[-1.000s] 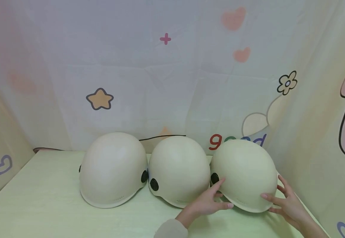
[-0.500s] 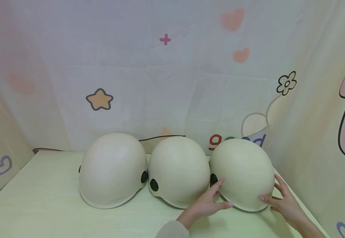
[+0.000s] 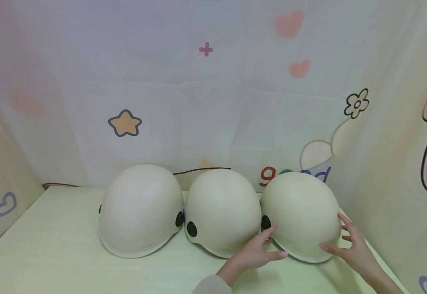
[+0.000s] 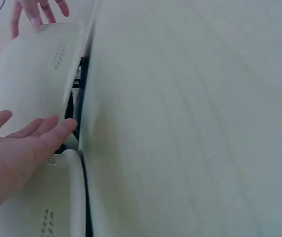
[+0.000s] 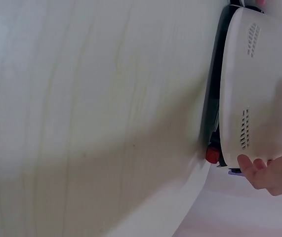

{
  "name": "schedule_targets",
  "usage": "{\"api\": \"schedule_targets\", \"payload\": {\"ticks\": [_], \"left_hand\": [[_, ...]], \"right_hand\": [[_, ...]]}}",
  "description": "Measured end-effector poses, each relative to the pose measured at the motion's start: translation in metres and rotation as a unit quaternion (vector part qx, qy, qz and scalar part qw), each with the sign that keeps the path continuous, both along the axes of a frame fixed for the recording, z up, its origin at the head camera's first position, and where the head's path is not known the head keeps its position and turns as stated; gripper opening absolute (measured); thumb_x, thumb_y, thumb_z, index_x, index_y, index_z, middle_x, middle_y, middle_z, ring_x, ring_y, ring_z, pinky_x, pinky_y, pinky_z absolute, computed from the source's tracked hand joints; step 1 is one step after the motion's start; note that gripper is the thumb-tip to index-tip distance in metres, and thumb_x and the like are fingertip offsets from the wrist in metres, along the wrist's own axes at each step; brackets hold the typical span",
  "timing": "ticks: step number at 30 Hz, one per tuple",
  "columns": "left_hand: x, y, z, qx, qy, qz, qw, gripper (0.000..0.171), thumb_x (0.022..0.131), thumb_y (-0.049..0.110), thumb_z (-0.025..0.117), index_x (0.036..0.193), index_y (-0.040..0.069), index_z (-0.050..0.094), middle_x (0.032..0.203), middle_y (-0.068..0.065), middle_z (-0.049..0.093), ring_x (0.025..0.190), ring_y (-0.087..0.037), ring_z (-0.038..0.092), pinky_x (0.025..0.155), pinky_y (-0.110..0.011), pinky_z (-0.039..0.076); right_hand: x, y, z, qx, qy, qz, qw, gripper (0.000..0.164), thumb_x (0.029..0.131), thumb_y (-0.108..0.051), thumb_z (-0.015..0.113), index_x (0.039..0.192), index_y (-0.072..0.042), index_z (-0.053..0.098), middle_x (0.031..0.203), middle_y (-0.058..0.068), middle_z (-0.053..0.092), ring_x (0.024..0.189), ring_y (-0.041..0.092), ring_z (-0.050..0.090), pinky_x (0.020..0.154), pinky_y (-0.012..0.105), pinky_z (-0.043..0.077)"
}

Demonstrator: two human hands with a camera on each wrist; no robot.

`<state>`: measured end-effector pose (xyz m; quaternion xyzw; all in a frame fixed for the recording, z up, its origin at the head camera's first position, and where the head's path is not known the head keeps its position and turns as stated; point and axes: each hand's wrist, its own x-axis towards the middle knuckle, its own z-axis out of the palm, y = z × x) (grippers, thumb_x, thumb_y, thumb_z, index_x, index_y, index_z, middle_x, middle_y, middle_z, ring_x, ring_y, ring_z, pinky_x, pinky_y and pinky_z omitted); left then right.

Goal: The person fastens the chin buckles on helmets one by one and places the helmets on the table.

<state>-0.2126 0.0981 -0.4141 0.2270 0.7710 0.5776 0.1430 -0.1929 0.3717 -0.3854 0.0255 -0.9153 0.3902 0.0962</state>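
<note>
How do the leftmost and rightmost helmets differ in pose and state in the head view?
The leftmost helmet shows its plainest black disc toward picture right; the rightmost helmet shows its own toward picture left. No hand is beside the leftmost helmet, while the left hand and right hand flank the rightmost helmet. Both helmets are pale, smooth and dome-up.

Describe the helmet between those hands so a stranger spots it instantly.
On the pale table, find the row of three cream helmets. Take the right-end helmet, in front of the coloured letters. Only it sits between the left hand and right hand.
</note>
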Motion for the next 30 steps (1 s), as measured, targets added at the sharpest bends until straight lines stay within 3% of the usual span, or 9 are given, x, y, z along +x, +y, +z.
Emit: {"api": "schedule_targets", "payload": {"ticks": [10, 17, 23, 30], "left_hand": [[0.001, -0.034, 0.014, 0.012, -0.016, -0.051, 0.9985, 0.055, 0.083, 0.023, 0.068, 0.134, 0.017, 0.047, 0.114, -0.004, 0.059, 0.097, -0.013, 0.058, 0.075, -0.026, 0.047], [0.000, -0.056, 0.021, 0.007, -0.015, -0.057, 0.9983, 0.046, 0.085, 0.017, 0.065, 0.128, 0.012, 0.051, 0.087, 0.002, 0.064, 0.078, -0.009, 0.059, 0.069, -0.025, 0.047], [-0.001, -0.078, 0.026, 0.018, -0.037, -0.078, 0.9961, 0.043, 0.087, 0.013, 0.063, 0.128, 0.007, 0.051, 0.084, -0.004, 0.064, 0.075, -0.017, 0.061, 0.070, -0.032, 0.050], [-0.003, -0.108, 0.033, 0.014, -0.028, -0.088, 0.9956, 0.043, 0.087, 0.016, 0.063, 0.126, 0.005, 0.051, 0.088, -0.004, 0.063, 0.078, -0.017, 0.061, 0.073, -0.030, 0.050]], "right_hand": [[0.002, -0.006, 0.007, 0.031, 0.036, -0.020, 0.999, 0.084, 0.073, -0.013, 0.077, 0.137, 0.001, 0.025, 0.118, 0.033, 0.029, 0.098, 0.044, 0.040, 0.060, 0.038, 0.044], [0.003, -0.011, 0.007, 0.008, 0.052, -0.023, 0.998, 0.077, 0.074, -0.008, 0.075, 0.134, 0.004, 0.029, 0.118, 0.030, 0.027, 0.094, 0.033, 0.038, 0.059, 0.019, 0.046], [0.005, -0.017, 0.011, 0.014, 0.055, -0.026, 0.998, 0.073, 0.074, -0.009, 0.076, 0.132, 0.003, 0.033, 0.116, 0.029, 0.029, 0.091, 0.029, 0.041, 0.059, 0.020, 0.046], [0.006, -0.024, 0.014, 0.007, 0.070, 0.017, 0.997, 0.064, 0.075, -0.006, 0.074, 0.129, 0.001, 0.040, 0.110, 0.015, 0.039, 0.080, 0.007, 0.047, 0.062, 0.020, 0.047]]}}
